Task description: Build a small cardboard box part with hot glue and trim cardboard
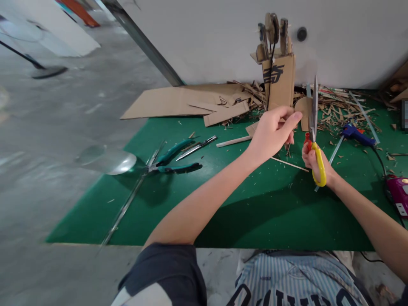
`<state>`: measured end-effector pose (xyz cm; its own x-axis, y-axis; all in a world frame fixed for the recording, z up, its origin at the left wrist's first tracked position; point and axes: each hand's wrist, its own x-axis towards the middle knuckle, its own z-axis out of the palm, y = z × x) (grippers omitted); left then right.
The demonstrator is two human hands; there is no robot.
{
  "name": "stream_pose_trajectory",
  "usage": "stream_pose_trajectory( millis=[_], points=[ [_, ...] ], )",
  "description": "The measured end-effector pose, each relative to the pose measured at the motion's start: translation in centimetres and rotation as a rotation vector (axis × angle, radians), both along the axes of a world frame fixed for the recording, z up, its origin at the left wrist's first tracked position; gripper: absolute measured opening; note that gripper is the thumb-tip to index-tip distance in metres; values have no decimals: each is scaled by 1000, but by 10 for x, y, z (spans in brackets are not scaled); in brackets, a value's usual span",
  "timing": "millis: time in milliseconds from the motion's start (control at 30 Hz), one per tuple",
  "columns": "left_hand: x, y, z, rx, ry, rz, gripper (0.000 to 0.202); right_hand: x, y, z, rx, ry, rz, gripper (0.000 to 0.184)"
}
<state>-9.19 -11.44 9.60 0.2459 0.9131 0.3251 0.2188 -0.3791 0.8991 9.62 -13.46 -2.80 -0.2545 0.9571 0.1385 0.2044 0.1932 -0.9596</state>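
Note:
My left hand (274, 129) is raised over the green mat (223, 204), fingers pinched on a small brown cardboard piece (305, 111). Beside it, my right hand (314, 163) grips scissors (315, 127) with red and yellow handles. Their blades point up and lie against the right edge of the cardboard piece. A thin wooden stick (289, 164) lies on the mat just below both hands.
Green-handled pliers (174, 159) and a blade (196, 147) lie to the left. Flat cardboard sheets (178, 102), scraps and an upright cardboard model (277, 63) line the wall. A blue glue gun (357, 134) and a pink device (398, 193) sit at the right.

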Motion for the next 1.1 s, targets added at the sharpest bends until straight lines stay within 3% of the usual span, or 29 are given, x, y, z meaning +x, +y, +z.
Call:
stream_pose_trajectory(
  millis=[133,333,700,967,1100],
  points=[
    [0,2,-2,0,-17,9,32,-1,-4,9,0,32,55,60],
    [-7,3,3,19,114,-37,35,-1,-9,21,-58,45,149,61],
    [-15,5,10,88,212,-31,37,2,2,5,29,-71,51,67],
    [-1,2,0,-20,-26,-8,35,-2,2,2,30,33,13,64],
    [-2,2,1,1,17,-45,37,-3,-4,6,-5,79,82,59]
  ],
)
